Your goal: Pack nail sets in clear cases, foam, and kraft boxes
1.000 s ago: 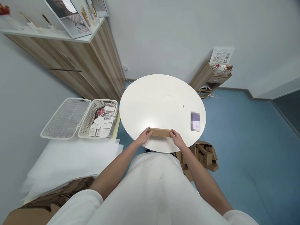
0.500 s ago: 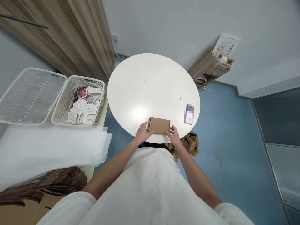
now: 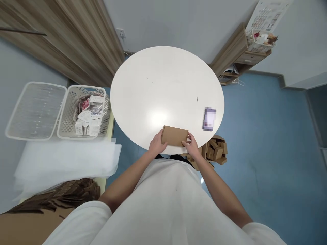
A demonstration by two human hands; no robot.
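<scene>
Rear wall (image 3: 178, 23): pale grey, plain; one white power socket (image 3: 121, 33), set just beside the tall cabinet. Left wall (image 3: 25, 61): grey. Floor (image 3: 255, 136): blue, smooth, faintly marked, one small bright reflection. Baseboard (image 3: 268, 74): grey-brown, along the foot of the wall at right. Tall cabinet (image 3: 84, 41), left: streaked brown wood-grain, one dark horizontal strip (image 3: 22, 31). Small cabinet (image 3: 230, 51), right, against the rear wall: wood-grain, one drawer (image 3: 247, 58), open shelf below. Table (image 3: 166, 78), centre: white, rounded top, few dark scuffs, glare near the front. Pale-yellow stand (image 3: 110, 127), left: largely covered. Lighting: even; source out of view.
</scene>
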